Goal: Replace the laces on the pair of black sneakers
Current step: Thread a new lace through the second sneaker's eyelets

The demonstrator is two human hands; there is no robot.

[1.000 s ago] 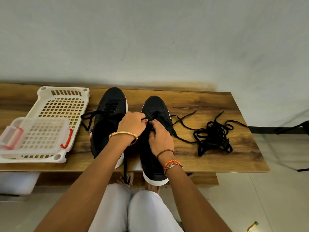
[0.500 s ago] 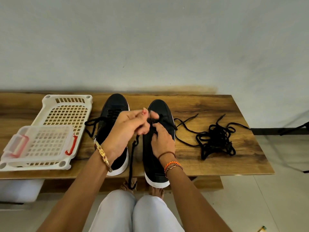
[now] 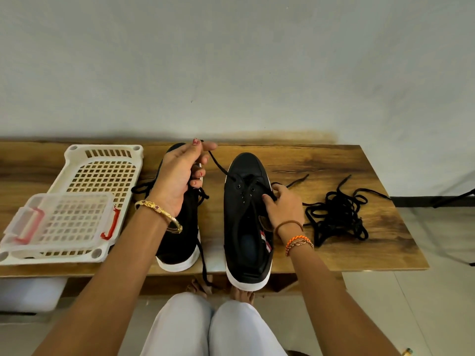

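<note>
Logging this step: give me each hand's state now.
Left hand: pinching the lace pulled up from the right sneaker.
Right hand: pinching the lace's other end at the eyelets.

Wooden bench point(image 3: 347, 176), grey wall point(image 3: 231, 60)

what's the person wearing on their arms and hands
Both forearms are bare, with no sleeves in view. The left hand has a gold bangle with small dark red stones at its wrist, and red polish on the nails. The right hand has a thin brown band and a braided orange thread bracelet below it.
</note>
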